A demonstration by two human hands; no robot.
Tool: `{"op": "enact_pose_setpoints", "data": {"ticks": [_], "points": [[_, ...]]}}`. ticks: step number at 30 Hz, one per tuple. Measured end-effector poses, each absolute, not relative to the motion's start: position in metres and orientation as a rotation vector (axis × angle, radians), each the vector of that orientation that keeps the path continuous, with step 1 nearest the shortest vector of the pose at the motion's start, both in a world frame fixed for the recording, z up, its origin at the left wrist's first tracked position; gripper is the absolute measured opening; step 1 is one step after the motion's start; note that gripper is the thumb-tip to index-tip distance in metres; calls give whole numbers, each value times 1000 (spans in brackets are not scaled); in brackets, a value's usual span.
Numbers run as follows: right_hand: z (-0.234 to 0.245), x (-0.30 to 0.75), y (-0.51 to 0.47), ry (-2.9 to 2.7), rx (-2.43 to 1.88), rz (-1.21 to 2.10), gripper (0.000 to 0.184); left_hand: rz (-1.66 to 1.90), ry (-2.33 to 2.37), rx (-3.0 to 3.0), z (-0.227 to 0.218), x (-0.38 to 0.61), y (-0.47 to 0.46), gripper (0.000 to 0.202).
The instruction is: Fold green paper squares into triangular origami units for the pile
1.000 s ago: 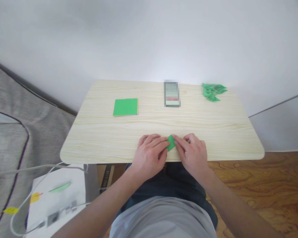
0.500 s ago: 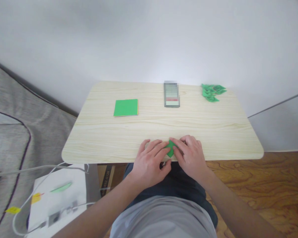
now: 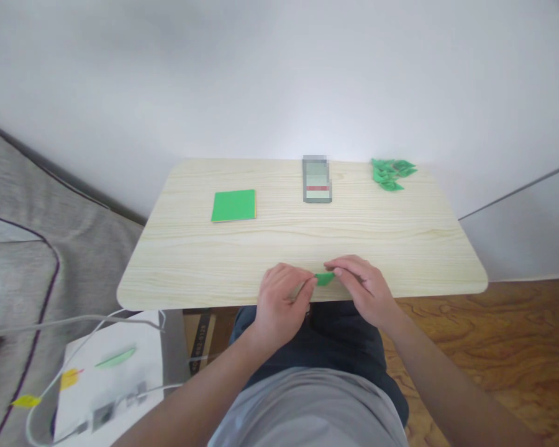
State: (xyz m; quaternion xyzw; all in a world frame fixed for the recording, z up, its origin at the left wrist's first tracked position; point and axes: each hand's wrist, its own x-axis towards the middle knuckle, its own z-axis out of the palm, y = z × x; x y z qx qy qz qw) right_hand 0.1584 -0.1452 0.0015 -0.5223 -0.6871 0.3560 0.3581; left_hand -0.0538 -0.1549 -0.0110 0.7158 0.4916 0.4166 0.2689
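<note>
A small folded piece of green paper (image 3: 325, 279) sits at the near edge of the light wooden table (image 3: 302, 236), pinched between both hands. My left hand (image 3: 279, 301) has its fingers curled and holds the paper's left end. My right hand (image 3: 363, 285) grips the right end with its fingertips. Most of the paper is hidden by my fingers.
A stack of green square paper (image 3: 233, 205) lies at the table's back left. A phone (image 3: 317, 180) lies at the back middle. Several folded green pieces (image 3: 391, 172) are piled at the back right. A white box with cables (image 3: 102, 385) sits on the floor to the left.
Both hands have lifted from lying flat on the paper to pinching it. The green piece now looks narrower and flatter, and the view has shifted slightly.
</note>
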Motion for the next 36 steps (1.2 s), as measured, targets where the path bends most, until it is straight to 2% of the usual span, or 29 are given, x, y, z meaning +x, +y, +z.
{"op": "enact_pose_setpoints", "data": {"ticks": [6, 12, 18, 23, 29, 36], "points": [[5, 147, -138, -1402, -1403, 1162, 28, 1262, 1249, 1169, 3, -36, -128, 23], [6, 148, -126, -1163, -1189, 1489, 26, 1214, 939, 972, -1, -29, -120, 27], [4, 161, -118, -1113, -1078, 1720, 28, 1103, 780, 1039, -1, -31, -113, 43], [-3, 163, -115, -1138, -1117, 1638, 27, 1139, 860, 1117, -3, -33, -109, 35], [1, 160, -122, -1429, -1296, 1316, 28, 1030, 1064, 1329, -7, -39, -101, 29], [6, 161, -126, -1724, -1375, 1032, 21, 937, 1044, 1449, 2, -35, -91, 27]]}}
